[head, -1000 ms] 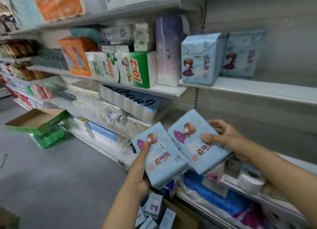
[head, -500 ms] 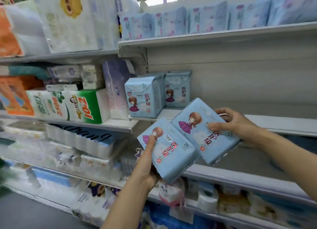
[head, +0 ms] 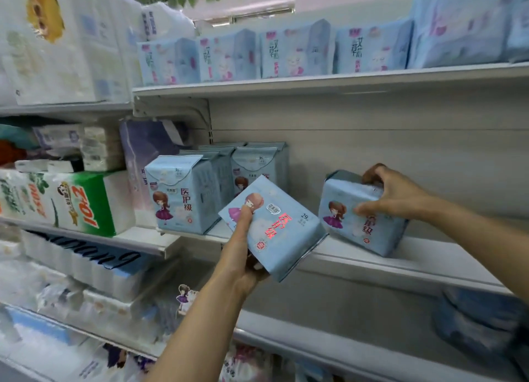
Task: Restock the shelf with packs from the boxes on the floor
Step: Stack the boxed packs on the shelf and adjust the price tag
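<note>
Two light-blue packs with a cartoon girl are in my hands. My left hand (head: 243, 255) grips one pack (head: 282, 232) tilted in front of the middle shelf (head: 386, 262), thumb on its face. My right hand (head: 392, 194) holds the other pack (head: 355, 218) by its top and front; it stands tilted on the shelf board. Matching packs (head: 183, 195) stand upright on the same shelf to the left, several deep. The boxes on the floor are out of view.
The shelf board right of the placed pack is bare up to the back panel (head: 400, 152). Above, a shelf (head: 315, 79) carries a row of other blue packs. Tissue packs (head: 86, 201) fill the left bays. Lower shelves hold more goods.
Both hands rose toward the middle shelf. My right hand carried its pack rightward and set it on the board; the left pack stays in front of the shelf edge.
</note>
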